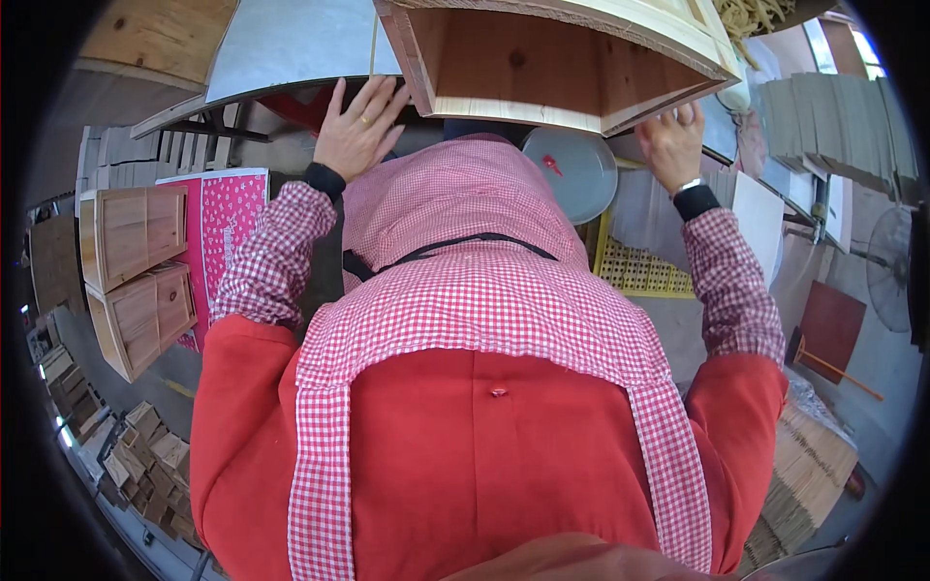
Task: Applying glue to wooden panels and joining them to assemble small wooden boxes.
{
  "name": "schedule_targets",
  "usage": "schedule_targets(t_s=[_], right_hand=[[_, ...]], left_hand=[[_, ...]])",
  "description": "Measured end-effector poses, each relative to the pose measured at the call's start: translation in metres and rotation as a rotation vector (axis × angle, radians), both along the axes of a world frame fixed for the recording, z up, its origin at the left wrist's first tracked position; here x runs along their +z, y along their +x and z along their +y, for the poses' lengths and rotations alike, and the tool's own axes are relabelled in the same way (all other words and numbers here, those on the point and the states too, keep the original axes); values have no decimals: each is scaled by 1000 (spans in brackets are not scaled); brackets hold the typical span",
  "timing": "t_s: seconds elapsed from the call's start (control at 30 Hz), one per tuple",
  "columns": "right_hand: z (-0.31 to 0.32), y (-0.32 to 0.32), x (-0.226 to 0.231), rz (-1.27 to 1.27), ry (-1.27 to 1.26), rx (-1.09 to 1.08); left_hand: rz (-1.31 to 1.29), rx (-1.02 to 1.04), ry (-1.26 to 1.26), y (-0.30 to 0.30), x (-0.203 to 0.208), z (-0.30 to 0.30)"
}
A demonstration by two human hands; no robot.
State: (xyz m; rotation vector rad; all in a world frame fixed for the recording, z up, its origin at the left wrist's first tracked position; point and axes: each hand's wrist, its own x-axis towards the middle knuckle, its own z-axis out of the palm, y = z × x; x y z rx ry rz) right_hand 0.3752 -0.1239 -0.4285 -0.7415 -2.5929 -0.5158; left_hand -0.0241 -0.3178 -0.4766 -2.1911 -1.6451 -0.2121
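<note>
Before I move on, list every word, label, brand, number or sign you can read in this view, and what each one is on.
Pink sheet at the left: white script-like print among small white shapes, too small and slanted to read with certainty.
Wooden box by the hands: no lettering visible.
Checked apron: pattern only, no lettering visible.
Nothing else shows readable text.

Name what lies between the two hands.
In the head view, the wooden box's lower edge, with the checked apron and a round grey surface below, lies between left hand and right hand.
</note>
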Motion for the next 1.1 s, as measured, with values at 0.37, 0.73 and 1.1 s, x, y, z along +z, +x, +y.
schedule_targets(t_s=[0.37, 0.73, 1.1], right_hand=[[14, -17, 35, 497, -157, 236], [26, -22, 84, 651, -594, 413], [110, -64, 122, 730, -465, 145]], left_hand=[[-396, -232, 0, 8, 52, 9], [-110, -582, 223, 172, 238, 112], [-197, -668, -125, 193, 223, 153]])
